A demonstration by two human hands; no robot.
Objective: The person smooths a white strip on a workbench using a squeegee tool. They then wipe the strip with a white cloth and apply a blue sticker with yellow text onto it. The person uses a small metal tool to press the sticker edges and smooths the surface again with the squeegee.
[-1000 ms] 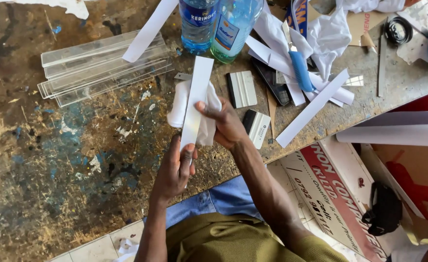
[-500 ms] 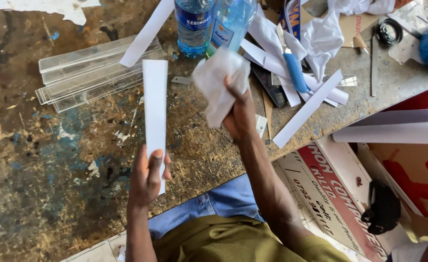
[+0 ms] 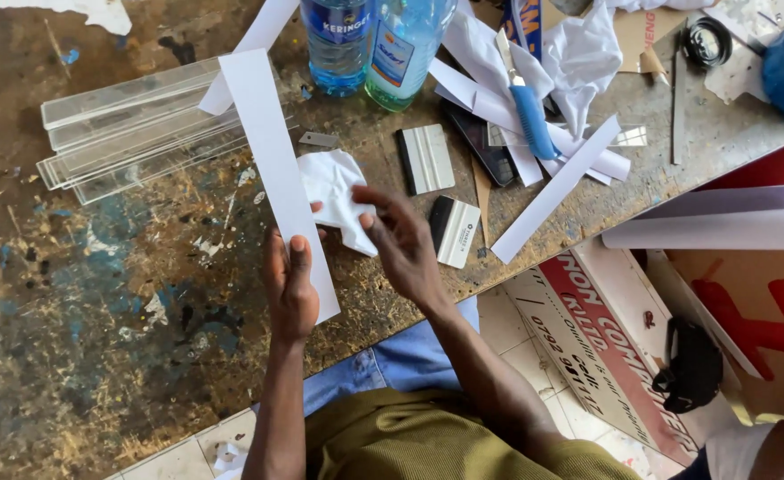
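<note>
A long white strip [image 3: 276, 169] is held near its lower end by the left hand [image 3: 289, 289], fingers closed on it, so that it slants up and away over the worn, paint-stained bench [image 3: 98, 338]. Its upper end lies across a stack of clear acrylic bars [image 3: 134, 129]. The right hand [image 3: 401, 240] is loosely spread and grasps nothing; it hovers just over the near edge of a crumpled white cloth [image 3: 334, 191], which rests on the bench just beside the strip, and whether the fingertips touch the cloth cannot be told. Two squeegees [image 3: 441, 196] are seen just right of the cloth, two clear bottles [image 3: 374, 44] stand at the far edge, and a blue-handled knife [image 3: 525, 102] lies among more white strips [image 3: 552, 191].

The step in hand is judged to be the wiping or readying of the strip's face, with the cloth set down between passes. For the next move, the strip would need to be kept steady and flat by the left hand, and either the cloth or a squeegee would have to be gripped by the free right hand
</note>
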